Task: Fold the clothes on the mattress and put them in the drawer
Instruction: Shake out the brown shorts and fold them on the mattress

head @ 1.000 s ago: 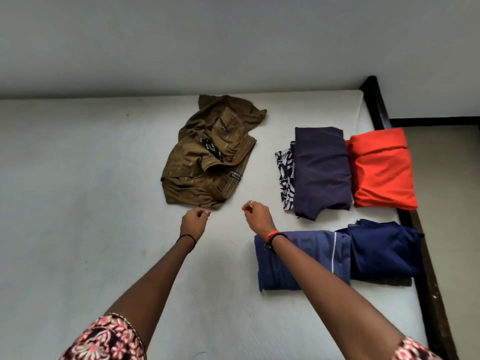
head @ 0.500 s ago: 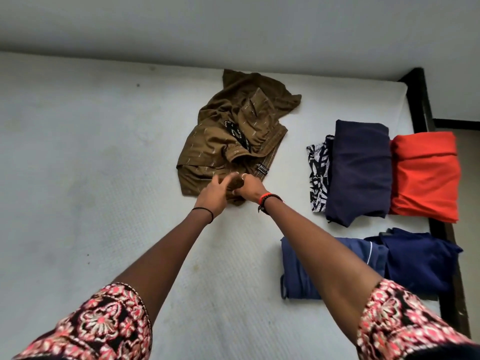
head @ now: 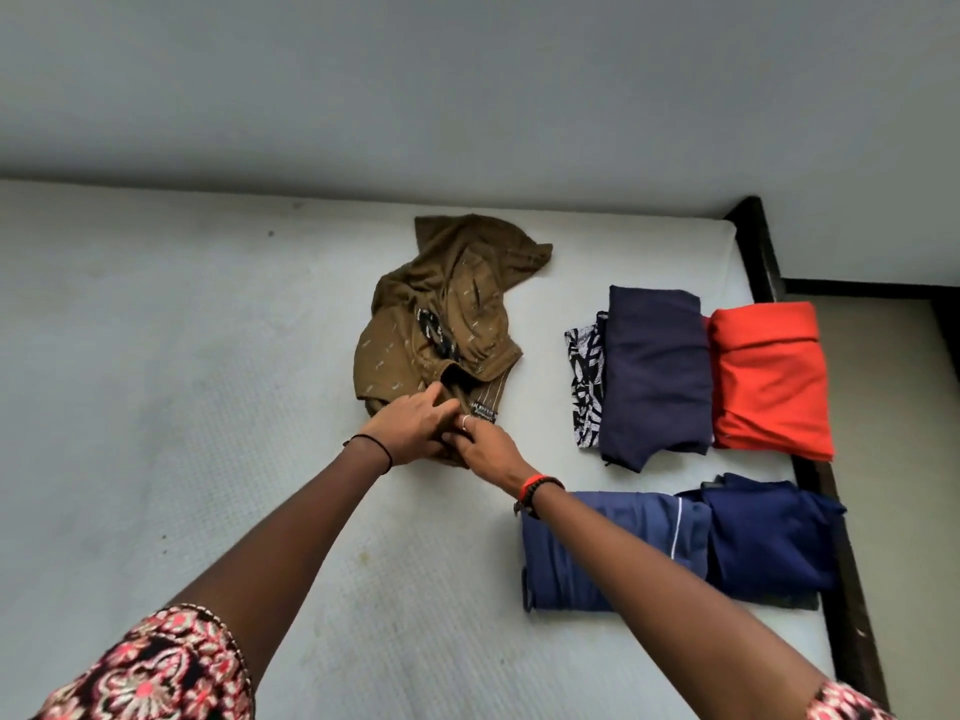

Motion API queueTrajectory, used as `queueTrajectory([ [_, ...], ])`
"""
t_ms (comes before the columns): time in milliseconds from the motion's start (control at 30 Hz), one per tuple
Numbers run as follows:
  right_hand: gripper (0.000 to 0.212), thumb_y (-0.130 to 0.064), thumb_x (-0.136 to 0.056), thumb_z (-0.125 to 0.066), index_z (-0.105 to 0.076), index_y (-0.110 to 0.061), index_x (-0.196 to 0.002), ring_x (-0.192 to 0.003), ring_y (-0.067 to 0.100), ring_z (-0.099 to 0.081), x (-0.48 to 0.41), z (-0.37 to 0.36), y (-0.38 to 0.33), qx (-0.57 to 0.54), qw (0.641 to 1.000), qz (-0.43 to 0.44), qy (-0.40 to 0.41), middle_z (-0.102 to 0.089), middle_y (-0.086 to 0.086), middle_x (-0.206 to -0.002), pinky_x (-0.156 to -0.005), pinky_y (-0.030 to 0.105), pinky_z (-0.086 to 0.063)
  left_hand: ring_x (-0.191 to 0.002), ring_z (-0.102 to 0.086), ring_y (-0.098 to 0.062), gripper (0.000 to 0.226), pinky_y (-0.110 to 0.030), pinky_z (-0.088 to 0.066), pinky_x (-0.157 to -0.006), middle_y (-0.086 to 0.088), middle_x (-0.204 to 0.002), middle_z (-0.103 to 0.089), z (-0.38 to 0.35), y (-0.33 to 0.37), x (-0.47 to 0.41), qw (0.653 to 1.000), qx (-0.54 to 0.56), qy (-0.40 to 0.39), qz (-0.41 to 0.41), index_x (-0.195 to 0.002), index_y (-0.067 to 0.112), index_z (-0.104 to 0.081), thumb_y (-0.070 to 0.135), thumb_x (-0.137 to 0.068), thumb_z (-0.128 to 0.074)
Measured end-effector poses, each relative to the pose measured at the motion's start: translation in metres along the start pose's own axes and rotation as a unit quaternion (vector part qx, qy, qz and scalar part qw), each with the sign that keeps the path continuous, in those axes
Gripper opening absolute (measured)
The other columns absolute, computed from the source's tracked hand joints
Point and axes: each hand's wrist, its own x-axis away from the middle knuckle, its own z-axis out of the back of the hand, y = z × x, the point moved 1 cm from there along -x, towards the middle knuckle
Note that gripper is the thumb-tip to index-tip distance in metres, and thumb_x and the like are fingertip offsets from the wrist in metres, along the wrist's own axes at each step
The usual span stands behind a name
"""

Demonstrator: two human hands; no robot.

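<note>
Crumpled olive-brown patterned shirt (head: 441,314) lies on the white mattress (head: 182,407). Our left hand (head: 410,428) and right hand (head: 488,452) meet at its near hem; each grip pinches the cloth between thumb and fingers.

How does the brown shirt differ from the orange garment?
The brown shirt lies crumpled, unfolded; the orange garment is folded into a neat rectangle. The left hand and right hand are on the brown shirt's near edge; no hand touches the orange garment. The brown shirt lies alone; the orange garment abuts a folded navy piece. Both rest on the mattress.
</note>
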Motion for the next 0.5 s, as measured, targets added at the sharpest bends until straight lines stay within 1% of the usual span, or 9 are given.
queueTrajectory([
  [67,0.021,-0.026,-0.092,-0.054,-0.067,-0.016,-0.105,-0.093,0.027,-0.063,0.024,0.014,-0.004,-0.032,0.999,0.019,0.006,-0.069,0.012,-0.100,-0.081,0.040,-0.050,-0.088,-0.059,-0.036,0.042,-0.040,-0.045,-0.074,-0.011,-0.121,-0.043,0.018,0.016,0.007,1.000,0.000,-0.012,-0.027,-0.117,0.012,-0.047,0.037,-0.086,-0.060],
  [133,0.019,-0.028,-0.087,-0.059,-0.070,-0.018,-0.100,-0.088,0.022,-0.065,0.040,0.023,-0.005,-0.076,0.997,0.024,0.018,-0.071,0.007,-0.093,-0.079,0.038,-0.052,-0.089,-0.059,-0.034,0.045,-0.040,-0.046,-0.075,-0.009,-0.121,-0.044,0.028,0.023,0.013,0.999,0.016,-0.038,-0.036,-0.116,0.013,-0.049,0.045,-0.086,-0.059],
  [200,0.015,-0.026,-0.086,-0.064,-0.070,-0.016,-0.095,-0.080,0.012,-0.064,0.065,0.047,-0.009,-0.111,0.992,0.034,0.048,-0.071,0.002,-0.086,-0.076,0.030,-0.051,-0.093,-0.059,-0.032,0.048,-0.039,-0.044,-0.077,-0.007,-0.121,-0.044,0.052,0.044,0.023,0.998,0.020,-0.054,-0.032,-0.117,0.012,-0.049,0.049,-0.087,-0.056],
  [267,0.008,-0.022,-0.085,-0.068,-0.066,-0.015,-0.089,-0.068,-0.001,-0.057,0.086,0.070,-0.018,-0.140,0.986,0.047,0.081,-0.064,-0.005,-0.076,-0.068,0.020,-0.047,-0.095,-0.058,-0.030,0.047,-0.037,-0.042,-0.077,-0.007,-0.120,-0.044,0.081,0.065,0.030,0.998,0.032,-0.051,-0.024,-0.117,0.010,-0.050,0.046,-0.088,-0.057],
  [300,0.008,-0.022,-0.085,-0.069,-0.062,-0.018,-0.086,-0.065,-0.001,-0.055,0.096,0.082,-0.022,-0.163,0.980,0.053,0.097,-0.061,-0.007,-0.074,-0.066,0.020,-0.047,-0.093,-0.057,-0.029,0.044,-0.035,-0.042,-0.076,-0.007,-0.118,-0.045,0.096,0.075,0.033,0.998,0.042,-0.043,-0.022,-0.115,0.009,-0.052,0.044,-0.089,-0.058],
  [333,0.010,-0.023,-0.084,-0.069,-0.060,-0.019,-0.083,-0.065,0.002,-0.056,0.111,0.098,-0.029,-0.188,0.974,0.061,0.109,-0.060,-0.004,-0.073,-0.067,0.026,-0.051,-0.090,-0.056,-0.026,0.041,-0.033,-0.041,-0.074,-0.007,-0.114,-0.047,0.115,0.087,0.038,0.998,0.048,-0.030,-0.021,-0.113,0.008,-0.054,0.041,-0.089,-0.059],
  [400,0.011,-0.027,-0.085,-0.068,-0.059,-0.022,-0.081,-0.069,0.014,-0.061,0.136,0.128,-0.042,-0.216,0.965,0.088,0.123,-0.062,0.002,-0.075,-0.070,0.040,-0.054,-0.084,-0.051,-0.018,0.038,-0.028,-0.039,-0.070,-0.005,-0.105,-0.049,0.153,0.105,0.049,0.998,0.062,0.005,-0.022,-0.108,0.007,-0.058,0.038,-0.087,-0.062],
  [433,0.010,-0.027,-0.086,-0.067,-0.059,-0.024,-0.081,-0.071,0.016,-0.061,0.147,0.142,-0.049,-0.219,0.962,0.104,0.123,-0.063,0.002,-0.075,-0.071,0.042,-0.055,-0.084,-0.050,-0.017,0.040,-0.028,-0.040,-0.070,-0.005,-0.104,-0.049,0.172,0.111,0.055,0.997,0.070,0.025,-0.023,-0.106,0.007,-0.060,0.040,-0.085,-0.065],
  [500,0.011,-0.024,-0.087,-0.066,-0.058,-0.027,-0.081,-0.074,0.012,-0.061,0.171,0.174,-0.064,-0.214,0.959,0.142,0.122,-0.063,-0.001,-0.078,-0.071,0.034,-0.054,-0.089,-0.055,-0.021,0.056,-0.031,-0.043,-0.076,-0.006,-0.106,-0.053,0.216,0.123,0.068,0.993,0.088,0.074,-0.039,-0.101,0.005,-0.063,0.055,-0.075,-0.066],
])
